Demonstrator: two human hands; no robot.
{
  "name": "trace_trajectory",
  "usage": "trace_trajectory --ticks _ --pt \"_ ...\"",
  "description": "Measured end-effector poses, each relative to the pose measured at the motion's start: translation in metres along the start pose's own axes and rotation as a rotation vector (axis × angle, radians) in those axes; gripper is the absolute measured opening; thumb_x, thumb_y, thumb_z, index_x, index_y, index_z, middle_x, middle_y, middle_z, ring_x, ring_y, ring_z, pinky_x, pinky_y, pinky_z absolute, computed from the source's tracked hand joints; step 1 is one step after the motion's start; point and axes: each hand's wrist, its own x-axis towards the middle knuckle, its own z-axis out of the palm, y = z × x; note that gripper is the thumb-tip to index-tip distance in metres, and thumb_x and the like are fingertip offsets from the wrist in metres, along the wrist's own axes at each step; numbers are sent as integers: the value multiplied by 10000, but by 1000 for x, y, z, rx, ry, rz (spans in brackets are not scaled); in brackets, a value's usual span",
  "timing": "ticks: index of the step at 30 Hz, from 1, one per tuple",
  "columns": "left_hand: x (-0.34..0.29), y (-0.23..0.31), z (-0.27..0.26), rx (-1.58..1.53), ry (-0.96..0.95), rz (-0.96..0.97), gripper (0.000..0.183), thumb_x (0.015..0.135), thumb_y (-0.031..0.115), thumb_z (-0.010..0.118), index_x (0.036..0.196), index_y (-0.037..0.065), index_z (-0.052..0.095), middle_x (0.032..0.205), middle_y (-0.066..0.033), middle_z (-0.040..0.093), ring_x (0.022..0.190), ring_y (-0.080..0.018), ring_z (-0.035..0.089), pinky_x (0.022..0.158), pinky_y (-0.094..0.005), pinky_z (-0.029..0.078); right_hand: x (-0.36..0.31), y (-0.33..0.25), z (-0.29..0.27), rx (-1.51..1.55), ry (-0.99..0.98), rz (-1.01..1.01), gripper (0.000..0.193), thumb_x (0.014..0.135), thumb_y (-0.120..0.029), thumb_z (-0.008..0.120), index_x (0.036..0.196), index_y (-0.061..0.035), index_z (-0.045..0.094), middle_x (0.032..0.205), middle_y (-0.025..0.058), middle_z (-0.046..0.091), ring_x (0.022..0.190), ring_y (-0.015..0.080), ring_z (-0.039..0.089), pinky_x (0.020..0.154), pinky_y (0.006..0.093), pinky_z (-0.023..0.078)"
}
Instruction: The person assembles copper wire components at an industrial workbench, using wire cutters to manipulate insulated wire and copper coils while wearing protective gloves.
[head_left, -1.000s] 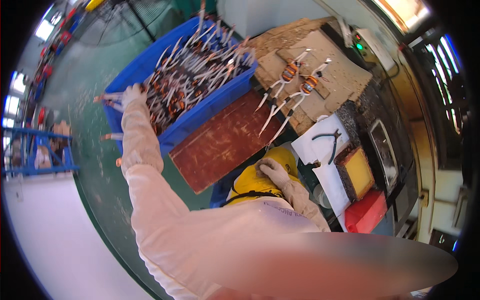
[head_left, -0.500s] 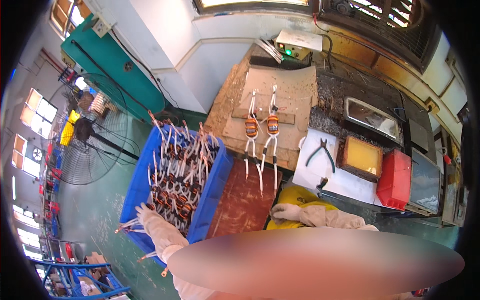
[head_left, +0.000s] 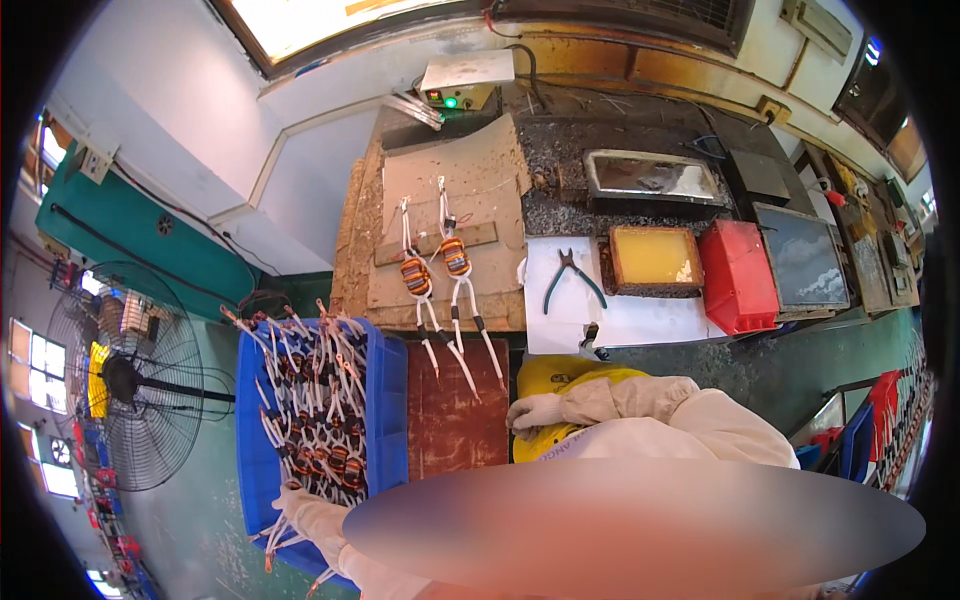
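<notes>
Above green floor, coils lie beside left grip.

Smooth plastic bin, scuffed board

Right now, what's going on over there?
A person's gloved left hand is at a blue bin crowded with wire-wound coils; whether it grips one is unclear. The gloved right hand rests on yellow material. Two more coils lie on brown board, left of the pliers.
</notes>
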Motion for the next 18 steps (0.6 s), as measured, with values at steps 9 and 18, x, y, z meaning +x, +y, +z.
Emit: trace_trajectory --ticks 9,18 --pt "-16 -25 4 53 25 33 453 770 131 605 1208 225 534 1226 -183 364 979 -384 587 820 -436 509 4 -4 10 15 -10 -20 250 866 -131 541 1066 18 536 891 107 628 759 192 643 665 304 544" --pt "-38 -24 0 -12 112 34 438 721 281 688 1143 202 604 1207 -242 396 1034 -383 540 902 -414 453 7 13 -1 49 -35 -25 256 881 -145 526 1079 18 545 908 122 634 780 205 658 690 318 558"
